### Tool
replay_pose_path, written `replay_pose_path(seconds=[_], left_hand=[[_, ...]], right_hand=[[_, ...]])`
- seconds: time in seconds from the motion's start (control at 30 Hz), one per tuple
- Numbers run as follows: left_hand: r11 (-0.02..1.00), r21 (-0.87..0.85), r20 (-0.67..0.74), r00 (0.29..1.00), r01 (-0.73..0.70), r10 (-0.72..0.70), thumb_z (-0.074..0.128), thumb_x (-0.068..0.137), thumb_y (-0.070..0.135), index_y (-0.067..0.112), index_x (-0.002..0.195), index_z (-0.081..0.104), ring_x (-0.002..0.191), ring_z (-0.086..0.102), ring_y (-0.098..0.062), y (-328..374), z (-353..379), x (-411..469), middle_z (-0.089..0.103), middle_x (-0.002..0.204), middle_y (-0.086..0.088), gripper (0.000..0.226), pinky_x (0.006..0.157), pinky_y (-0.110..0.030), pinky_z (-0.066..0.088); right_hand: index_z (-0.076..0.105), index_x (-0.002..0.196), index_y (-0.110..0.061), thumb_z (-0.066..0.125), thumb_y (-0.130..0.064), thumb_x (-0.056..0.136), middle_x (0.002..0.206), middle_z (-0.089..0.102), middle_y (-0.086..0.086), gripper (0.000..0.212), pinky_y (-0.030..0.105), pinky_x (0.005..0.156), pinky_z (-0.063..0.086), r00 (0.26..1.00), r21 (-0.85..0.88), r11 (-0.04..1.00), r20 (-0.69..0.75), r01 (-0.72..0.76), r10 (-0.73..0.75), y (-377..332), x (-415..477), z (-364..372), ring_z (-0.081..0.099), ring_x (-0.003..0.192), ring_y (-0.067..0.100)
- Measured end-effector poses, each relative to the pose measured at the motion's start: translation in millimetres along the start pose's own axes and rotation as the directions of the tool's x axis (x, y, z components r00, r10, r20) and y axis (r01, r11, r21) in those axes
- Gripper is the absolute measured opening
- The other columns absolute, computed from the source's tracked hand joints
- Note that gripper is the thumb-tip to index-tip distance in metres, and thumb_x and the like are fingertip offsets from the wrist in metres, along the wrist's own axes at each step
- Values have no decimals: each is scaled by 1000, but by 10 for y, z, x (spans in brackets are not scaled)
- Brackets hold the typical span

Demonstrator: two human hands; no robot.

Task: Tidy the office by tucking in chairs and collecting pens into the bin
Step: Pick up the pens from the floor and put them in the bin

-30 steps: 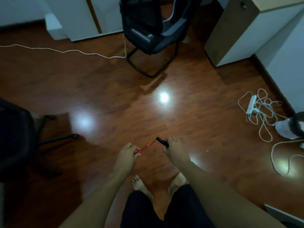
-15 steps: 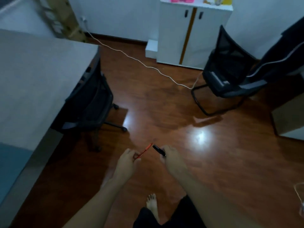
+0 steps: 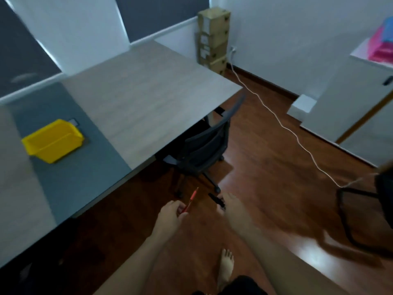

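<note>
A bare foot (image 3: 226,265) stood on the wooden floor (image 3: 265,167) at the bottom of the view. Just ahead of it, both hands were held out over the floor. The left hand (image 3: 171,216) had its fingers curled, pinching the lower end of a red pen (image 3: 190,200) against the thumb, and the pen slanted up and away. The right hand (image 3: 232,209) showed its back. Its fingers were mostly hidden but curled round a black pen (image 3: 216,200), which stuck out toward the red one without touching it.

Beyond the hands, a dark office chair (image 3: 204,150) stood with its seat under the edge of the desk (image 3: 138,99) and its back just outside that edge. On the desk to the left lay a grey mat (image 3: 63,177), and on it sat the yellow bin (image 3: 53,141), tilted, well apart from both pens. Whether anything lay inside it could not be told.

At the right edge was the black frame of a second chair (image 3: 350,211), well away from the desk. A white cord (image 3: 287,128) ran across the floor to the far wall. There, cardboard boxes (image 3: 213,39) were stacked beside the desk corner, and a white cabinet (image 3: 361,116) stood to the right.
</note>
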State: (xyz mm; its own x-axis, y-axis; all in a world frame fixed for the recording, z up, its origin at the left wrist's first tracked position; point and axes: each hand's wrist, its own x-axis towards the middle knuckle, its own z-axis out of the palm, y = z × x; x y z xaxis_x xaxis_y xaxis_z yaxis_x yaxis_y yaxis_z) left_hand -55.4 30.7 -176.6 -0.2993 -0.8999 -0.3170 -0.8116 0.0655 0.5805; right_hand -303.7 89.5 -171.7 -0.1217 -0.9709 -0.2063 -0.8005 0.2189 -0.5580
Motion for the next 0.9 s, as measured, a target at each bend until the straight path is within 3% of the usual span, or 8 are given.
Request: replay_pose_path(seconds=[0.1, 0.3, 0.47, 0.73, 0.83, 0.9], left_hand=[[994, -23, -77, 991, 107, -108, 75, 97, 31, 38, 111, 70, 99, 62, -1, -68, -252, 93, 61, 108, 19, 16, 86, -19, 52], [969, -97, -251, 936, 229, -246, 77, 96, 30, 32, 111, 73, 94, 62, -1, -297, -581, 78, 65, 106, 14, 16, 87, -24, 58], [937, -184, -317, 884, 298, -344, 77, 96, 29, 33, 110, 72, 91, 63, -4, -599, -768, -76, 63, 102, 16, 15, 81, -20, 54], [892, -272, -380, 811, 362, -445, 75, 96, 31, 29, 107, 74, 82, 64, -8, -1460, -1368, 34, 65, 96, 12, 12, 76, -28, 59], [875, -311, -375, 798, 372, -472, 75, 95, 28, 28, 102, 74, 78, 64, -10, -1861, -1721, 178, 67, 92, 9, 8, 67, -26, 54], [873, -326, -383, 794, 362, -473, 76, 93, 28, 27, 98, 75, 75, 65, -10, -2136, -1983, 294, 69, 87, 8, 5, 67, -31, 56]], right_hand=[[60, 119, -23, 61, -17, 98, 110, 59, -3, 22, 33, 83, 51, 994, 12, 995, 54, 95, -96, -190, 493, -59, 59, 98, 17], [59, 118, -25, 61, -29, 98, 108, 56, -5, 20, 37, 82, 55, 964, -35, 975, 159, 220, -212, -564, 1202, 108, 58, 99, 16], [56, 116, -26, 60, -31, 99, 107, 54, -5, 18, 38, 82, 55, 917, -37, 943, 251, 330, -311, -1013, 1554, 336, 59, 98, 18], [60, 121, -24, 62, -30, 99, 108, 58, -5, 23, 34, 80, 56, 857, -4, 900, 307, 436, -413, -2087, 2196, 867, 60, 93, 13], [60, 116, -26, 62, -30, 98, 107, 60, -5, 18, 33, 75, 54, 847, -22, 889, 316, 457, -428, -2533, 2456, 1074, 60, 90, 12], [59, 110, -27, 63, -29, 98, 104, 60, -5, 13, 31, 71, 52, 837, -17, 882, 324, 471, -441, -2835, 2655, 1187, 60, 87, 12]])
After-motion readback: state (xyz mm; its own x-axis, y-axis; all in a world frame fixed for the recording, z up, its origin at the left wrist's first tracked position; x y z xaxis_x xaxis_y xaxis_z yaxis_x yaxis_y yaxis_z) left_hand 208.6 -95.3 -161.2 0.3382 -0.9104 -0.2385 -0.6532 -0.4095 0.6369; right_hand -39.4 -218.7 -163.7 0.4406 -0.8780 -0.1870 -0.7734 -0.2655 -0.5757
